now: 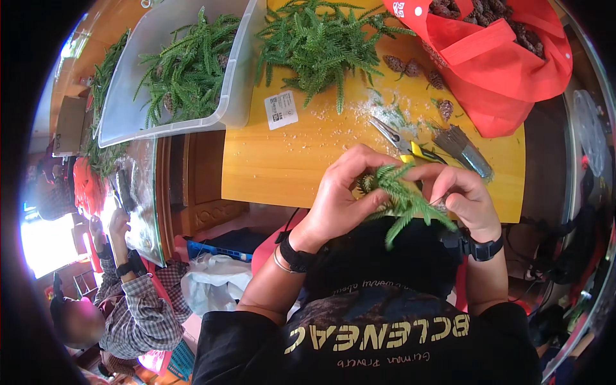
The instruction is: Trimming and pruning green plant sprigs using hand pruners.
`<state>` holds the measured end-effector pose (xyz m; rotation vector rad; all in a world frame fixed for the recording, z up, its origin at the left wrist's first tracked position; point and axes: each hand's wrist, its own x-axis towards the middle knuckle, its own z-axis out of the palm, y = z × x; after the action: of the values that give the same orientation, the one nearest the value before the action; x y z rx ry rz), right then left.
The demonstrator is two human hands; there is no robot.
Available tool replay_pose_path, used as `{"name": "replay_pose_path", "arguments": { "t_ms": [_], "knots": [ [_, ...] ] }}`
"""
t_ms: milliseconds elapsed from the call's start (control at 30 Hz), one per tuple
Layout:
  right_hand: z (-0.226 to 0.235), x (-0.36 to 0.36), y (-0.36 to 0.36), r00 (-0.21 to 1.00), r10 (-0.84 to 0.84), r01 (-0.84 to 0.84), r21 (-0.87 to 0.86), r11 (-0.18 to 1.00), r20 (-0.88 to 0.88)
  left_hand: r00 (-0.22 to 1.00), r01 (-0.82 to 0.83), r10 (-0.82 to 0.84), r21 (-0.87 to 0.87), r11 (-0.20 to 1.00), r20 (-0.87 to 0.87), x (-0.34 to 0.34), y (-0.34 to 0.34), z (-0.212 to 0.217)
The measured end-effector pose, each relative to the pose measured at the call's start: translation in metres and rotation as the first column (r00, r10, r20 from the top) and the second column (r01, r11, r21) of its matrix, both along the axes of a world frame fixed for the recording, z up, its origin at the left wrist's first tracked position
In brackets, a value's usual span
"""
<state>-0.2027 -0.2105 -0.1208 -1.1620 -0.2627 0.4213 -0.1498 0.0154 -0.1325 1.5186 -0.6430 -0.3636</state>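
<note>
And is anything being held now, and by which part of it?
A green sprig, by its left side, in the fingers of the left hand. Whether the right hand also holds it cannot be told.

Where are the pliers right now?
In the head view, the pliers lie right of centre on the yellow table, just beyond the right hand and left of the brown bundle.

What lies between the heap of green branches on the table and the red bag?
In the head view, a few brown pine cones lie there on the yellow table.
</note>
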Motion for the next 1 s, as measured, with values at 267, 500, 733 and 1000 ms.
{"name": "replay_pose_path", "arguments": {
  "t_ms": [267,500,733,1000],
  "knots": [
    [0.012,0.004,0.015,0.960,-0.010,0.121,-0.383,0.916,0.280,0.992,-0.121,0.124,0.087,0.989,-0.028,-0.003,-0.003,-0.001],
    [0.006,0.000,0.021,0.956,-0.022,0.176,-0.513,0.840,0.293,0.940,-0.034,0.003,-0.087,0.996,-0.341,-0.006,-0.004,0.009],
    [0.004,0.001,0.024,0.957,-0.029,0.152,-0.417,0.896,0.288,0.865,0.127,-0.164,-0.110,0.986,-0.474,-0.001,-0.001,0.004],
    [0.009,-0.001,0.025,0.980,-0.052,0.127,-0.402,0.907,0.193,0.764,-0.002,-0.168,-0.263,0.965,-0.623,-0.005,0.000,-0.001]
  ]
}}
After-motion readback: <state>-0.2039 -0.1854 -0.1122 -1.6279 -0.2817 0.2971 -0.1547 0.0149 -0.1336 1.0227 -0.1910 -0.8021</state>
